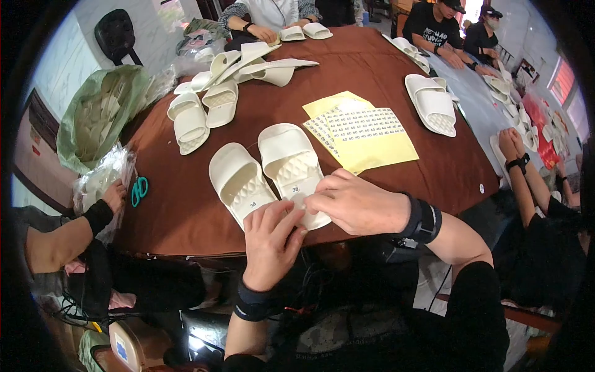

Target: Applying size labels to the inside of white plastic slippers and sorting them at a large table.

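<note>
Two cream slide sandals lie side by side at the near edge of the brown table [186,204]. The left sandal [237,180] and the right sandal [291,162] each carry a small round sticker on the heel. My left hand [269,239] rests its fingers on the heel ends of both sandals. My right hand [356,201] presses its fingertips on the heel of the right sandal. Whether a sticker is pinched between the fingers cannot be seen. Yellow sticker sheets [362,133] lie just beyond my right hand.
More cream sandals [192,121] are piled at the far left, another pair [432,102] at the right. Teal scissors [139,190] lie by the left edge, near a green bag [99,115] of sandals. Other people's hands and arms work around the table.
</note>
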Available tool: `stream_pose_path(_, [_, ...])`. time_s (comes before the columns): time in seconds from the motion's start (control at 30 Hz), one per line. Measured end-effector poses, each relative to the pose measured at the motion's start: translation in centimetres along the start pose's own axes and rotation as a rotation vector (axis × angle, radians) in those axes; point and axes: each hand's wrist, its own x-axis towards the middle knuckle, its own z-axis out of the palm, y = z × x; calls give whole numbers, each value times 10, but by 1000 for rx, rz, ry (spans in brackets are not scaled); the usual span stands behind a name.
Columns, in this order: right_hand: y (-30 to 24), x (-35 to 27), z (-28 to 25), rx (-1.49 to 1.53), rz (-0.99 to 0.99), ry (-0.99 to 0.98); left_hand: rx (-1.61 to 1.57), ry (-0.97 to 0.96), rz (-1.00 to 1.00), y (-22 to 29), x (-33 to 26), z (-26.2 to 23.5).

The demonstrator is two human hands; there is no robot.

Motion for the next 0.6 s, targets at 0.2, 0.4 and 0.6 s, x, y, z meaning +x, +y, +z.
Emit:
stream_pose_path(0.2, [-1, -15, -25, 10, 40, -52, -293, 303, -231, -38, -6, -21])
stream_pose_path(0.4, [10, 9, -40, 8, 65, -25, -16, 378, -305, -97, -17, -40])
stream_pose_path(0.6, [32, 50, -49, -89, 135, -61, 96, 232, -287, -108, -8, -39])
